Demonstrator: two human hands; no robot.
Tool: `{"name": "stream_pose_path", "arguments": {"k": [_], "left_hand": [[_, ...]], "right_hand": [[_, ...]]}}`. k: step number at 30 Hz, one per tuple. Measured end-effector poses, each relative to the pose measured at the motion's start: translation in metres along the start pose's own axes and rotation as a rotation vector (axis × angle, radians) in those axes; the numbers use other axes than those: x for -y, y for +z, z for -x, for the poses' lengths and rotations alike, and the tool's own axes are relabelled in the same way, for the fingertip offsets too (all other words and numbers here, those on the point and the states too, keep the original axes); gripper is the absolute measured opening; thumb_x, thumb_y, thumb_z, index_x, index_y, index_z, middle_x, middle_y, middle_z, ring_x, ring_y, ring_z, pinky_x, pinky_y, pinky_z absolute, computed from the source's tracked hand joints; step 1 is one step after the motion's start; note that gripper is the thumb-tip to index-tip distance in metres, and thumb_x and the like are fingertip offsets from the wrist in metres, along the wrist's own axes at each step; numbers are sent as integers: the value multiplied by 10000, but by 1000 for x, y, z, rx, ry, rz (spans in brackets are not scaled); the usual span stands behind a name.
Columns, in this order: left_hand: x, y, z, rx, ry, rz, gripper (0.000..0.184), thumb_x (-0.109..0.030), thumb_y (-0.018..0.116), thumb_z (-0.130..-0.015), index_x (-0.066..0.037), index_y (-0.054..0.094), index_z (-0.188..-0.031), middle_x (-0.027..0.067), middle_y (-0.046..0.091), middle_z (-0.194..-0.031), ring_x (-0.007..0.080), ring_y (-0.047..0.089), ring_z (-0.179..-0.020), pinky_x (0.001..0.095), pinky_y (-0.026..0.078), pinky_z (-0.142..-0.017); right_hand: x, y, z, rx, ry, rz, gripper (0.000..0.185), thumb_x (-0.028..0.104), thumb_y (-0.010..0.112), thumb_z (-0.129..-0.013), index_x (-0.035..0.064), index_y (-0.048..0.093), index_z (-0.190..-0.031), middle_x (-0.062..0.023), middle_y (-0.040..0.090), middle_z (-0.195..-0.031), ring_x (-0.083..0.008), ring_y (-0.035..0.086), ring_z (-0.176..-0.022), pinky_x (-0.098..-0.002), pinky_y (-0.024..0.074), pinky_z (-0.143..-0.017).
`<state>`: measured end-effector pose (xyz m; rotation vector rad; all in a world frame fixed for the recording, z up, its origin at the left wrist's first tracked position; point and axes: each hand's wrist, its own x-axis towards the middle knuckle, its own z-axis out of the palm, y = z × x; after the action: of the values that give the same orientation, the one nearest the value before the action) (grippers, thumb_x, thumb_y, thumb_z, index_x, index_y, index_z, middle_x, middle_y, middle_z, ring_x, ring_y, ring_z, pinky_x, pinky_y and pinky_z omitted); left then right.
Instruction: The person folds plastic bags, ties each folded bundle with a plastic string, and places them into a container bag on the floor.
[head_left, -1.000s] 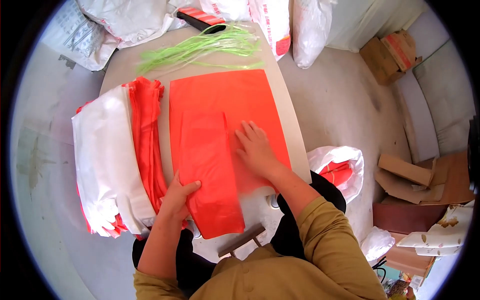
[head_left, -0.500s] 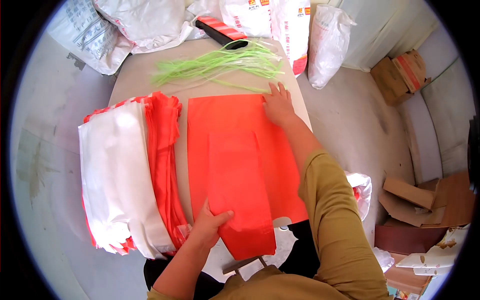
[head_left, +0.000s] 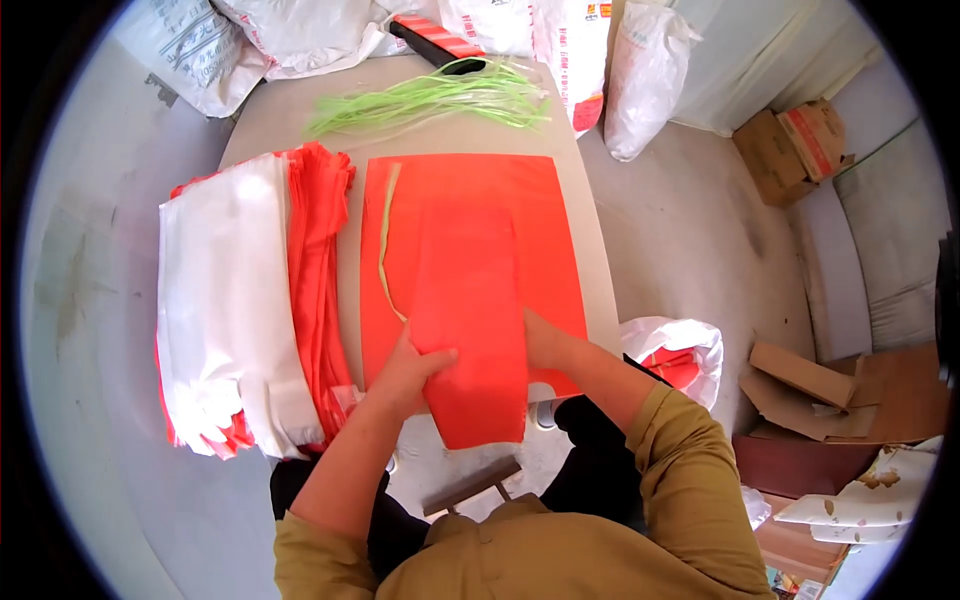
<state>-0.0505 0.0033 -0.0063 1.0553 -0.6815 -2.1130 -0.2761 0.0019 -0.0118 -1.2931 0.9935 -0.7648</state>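
At table (head_left: 272,118), near side, left hand (head_left: 412,372) is gripping cloth (head_left: 470,290); right hand (head_left: 543,343) hiding, hold unclear; wrapping seemingly needing steadiness next.

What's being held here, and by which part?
The left hand grips the folded red piece by its left edge, thumb on top; right hand: fingers hidden, hold unclear.

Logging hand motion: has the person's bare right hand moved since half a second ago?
Yes: the bare right hand has moved back, away from the far edge of the beige tabletop.
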Motion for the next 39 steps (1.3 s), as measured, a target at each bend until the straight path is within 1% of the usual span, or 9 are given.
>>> {"name": "stream_pose_path", "arguments": {"k": [10,13,19,22,25,28,31,34,39], "left_hand": [[17,1,-35,28,46,-348,635,-17,718,-887,-22,461,-1467,104,644,-1290,222,636,-1163,384,527,-983],[11,-7,-38,-70,170,-823,459,-90,705,-922,-30,580,-1360,117,675,-1262,238,658,-1137,371,528,-975],[-22,-14,-26,-304,354,-1730,202,-187,759,-876,-26,747,-996,170,672,-1244,321,690,-979,378,557,-867],[-34,-1,-21,-402,319,-1739,198,-237,789,-836,-47,758,-884,146,667,-1247,348,658,-1076,425,535,-928],[-34,6,-12,-473,791,-1833,191,-250,801,-824,-62,773,-847,138,661,-1238,341,611,-1172,459,497,-991],[-35,17,-12,-371,931,-1767,166,-222,816,-811,-62,774,-821,122,646,-1237,335,573,-1216,469,457,-1040],[-13,8,-31,-142,890,-1444,144,-155,819,-802,-41,764,-871,119,625,-1257,331,591,-1169,444,477,-996],[-6,16,-34,-2,549,-1107,141,-97,800,-808,-16,735,-904,134,599,-1280,310,615,-1091,413,502,-923],[-4,38,-26,-45,785,-1235,190,-142,799,-801,-21,714,-921,198,632,-1219,339,651,-1021,437,530,-869]], "right_hand": [[3,-36,28,-106,146,407,348,142,662,-953,45,654,-1287,-149,692,-1270,-265,653,-1189,-383,528,-971],[0,-58,32,-284,112,796,219,116,569,-941,29,710,-1084,-248,700,-1087,-396,677,-1029,-440,539,-887],[6,-95,60,-445,290,1090,230,182,535,-937,7,673,-881,-246,653,-976,-440,626,-906,-497,515,-801],[20,-105,72,-490,396,878,259,219,556,-941,6,675,-854,-192,701,-1024,-360,664,-963,-439,519,-870],[21,-98,76,-391,127,247,263,232,564,-954,10,701,-922,-126,715,-1129,-256,650,-1072,-384,482,-980],[27,-66,58,-265,35,-38,284,243,571,-969,18,718,-1058,-80,695,-1253,-179,609,-1174,-351,432,-1070],[15,-45,36,-170,-24,-8,304,177,574,-971,33,686,-1214,-94,685,-1222,-216,632,-1121,-355,462,-1030],[0,-24,13,-167,-148,323,323,107,615,-935,31,663,-1245,-114,679,-1145,-249,641,-1055,-368,497,-973],[-7,-9,-3,-93,-186,501,254,39,647,-875,16,692,-1124,-137,677,-999,-256,653,-929,-380,527,-834]]}}
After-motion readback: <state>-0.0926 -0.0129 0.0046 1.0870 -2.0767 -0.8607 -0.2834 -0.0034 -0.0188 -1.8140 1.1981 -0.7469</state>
